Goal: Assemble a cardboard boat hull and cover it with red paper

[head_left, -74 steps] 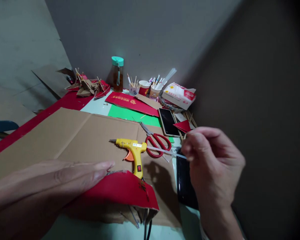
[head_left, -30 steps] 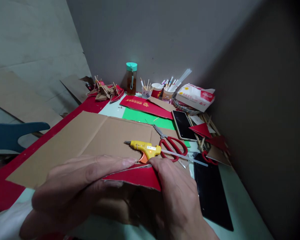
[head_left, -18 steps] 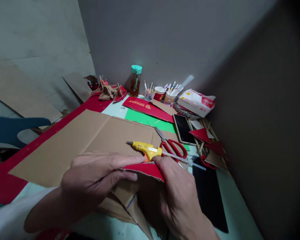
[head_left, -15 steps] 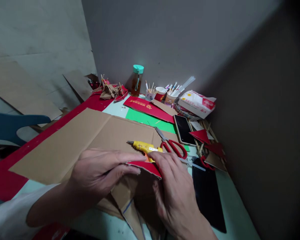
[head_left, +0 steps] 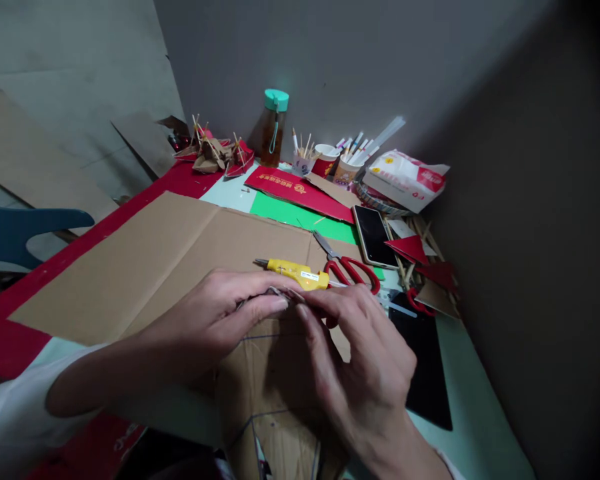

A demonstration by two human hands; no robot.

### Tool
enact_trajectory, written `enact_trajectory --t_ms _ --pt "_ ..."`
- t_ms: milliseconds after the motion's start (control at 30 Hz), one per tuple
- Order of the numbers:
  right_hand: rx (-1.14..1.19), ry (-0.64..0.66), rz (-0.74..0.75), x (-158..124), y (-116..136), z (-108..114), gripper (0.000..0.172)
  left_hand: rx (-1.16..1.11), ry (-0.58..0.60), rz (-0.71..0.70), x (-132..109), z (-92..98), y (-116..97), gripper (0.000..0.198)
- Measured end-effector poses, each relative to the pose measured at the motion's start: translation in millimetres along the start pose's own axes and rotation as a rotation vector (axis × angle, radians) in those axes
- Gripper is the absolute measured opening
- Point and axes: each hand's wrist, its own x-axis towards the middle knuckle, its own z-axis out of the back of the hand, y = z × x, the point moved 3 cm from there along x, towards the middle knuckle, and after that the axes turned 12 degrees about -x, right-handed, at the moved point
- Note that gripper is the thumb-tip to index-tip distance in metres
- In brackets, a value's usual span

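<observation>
The left hand [head_left: 210,327] pinches the top edge of a cardboard piece [head_left: 275,373], grip closed on it. The piece is held up at the surface's [head_left: 475,413] near edge, before the glue gun [head_left: 295,272]. The right hand [head_left: 365,360] pinches the same edge, grip closed, with the scissors [head_left: 353,270] just beyond.

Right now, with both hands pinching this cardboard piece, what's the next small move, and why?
Probably run the fingers outward along the top edge to press it flat: the left hand and right hand pinch the cardboard piece at one spot on that edge, with the glue gun lying just behind.
</observation>
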Motion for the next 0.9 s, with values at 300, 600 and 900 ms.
enact_trajectory --t_ms 300,600,900 --pt "0.143 -0.031 -0.022 -0.6 -1.1 -5.8 0.014 0.114 -0.002 0.041 -3.8 -8.2 3.0 0.025" --pt "0.152 0.026 0.040 -4.7 -1.7 -7.8 0.017 0.150 0.108 -0.129 -10.6 -9.6 2.4 0.038" --pt "-0.004 -0.027 0.067 -10.9 6.4 -12.3 0.022 0.153 0.141 -0.023 -21.9 -3.4 2.9 0.043"
